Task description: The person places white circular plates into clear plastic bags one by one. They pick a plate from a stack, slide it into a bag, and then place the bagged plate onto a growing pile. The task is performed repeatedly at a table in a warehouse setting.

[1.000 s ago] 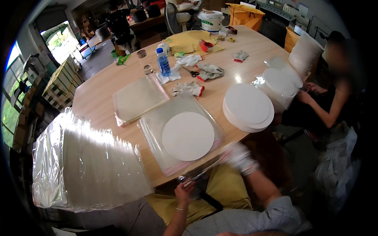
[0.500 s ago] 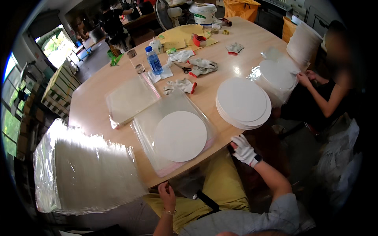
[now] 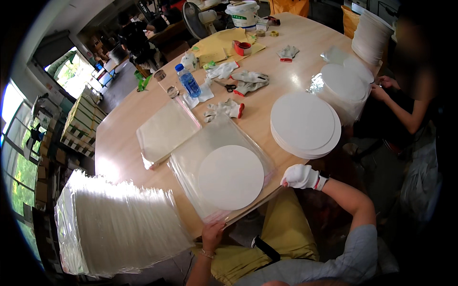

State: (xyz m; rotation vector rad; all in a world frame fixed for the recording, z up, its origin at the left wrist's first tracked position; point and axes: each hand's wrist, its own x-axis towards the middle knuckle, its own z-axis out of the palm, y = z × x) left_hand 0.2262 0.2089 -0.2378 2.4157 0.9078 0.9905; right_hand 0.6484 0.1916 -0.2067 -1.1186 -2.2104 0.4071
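A round white board point(image 3: 231, 177) lies on a stack of clear plastic bags point(image 3: 191, 164) with pinkish edge strips, near the table's front edge. My bare left hand point(image 3: 213, 236) has its fingers bent at the near left corner, pinching the film there. At the near right corner my gloved right hand point(image 3: 301, 177) is closed, its fingertips at the edge of the same clear plastic; what lies inside its grip is mostly hidden. Just beyond the right hand stands a pile of round white boards point(image 3: 305, 121).
A tall stack of clear film packs point(image 3: 124, 229) stands at the left. Further back are more bags point(image 3: 168, 131), work gloves point(image 3: 250, 82), scissors point(image 3: 230, 88), a blue bottle point(image 3: 188, 82) and a tape dispenser point(image 3: 242, 47). A co-worker's arm point(image 3: 400, 109) is at the right, beside wrapped discs point(image 3: 343, 88).
My left hand has risen from below the table edge to the bag's near left corner. My right hand has gone from spread fingers to closed, at the near right corner.
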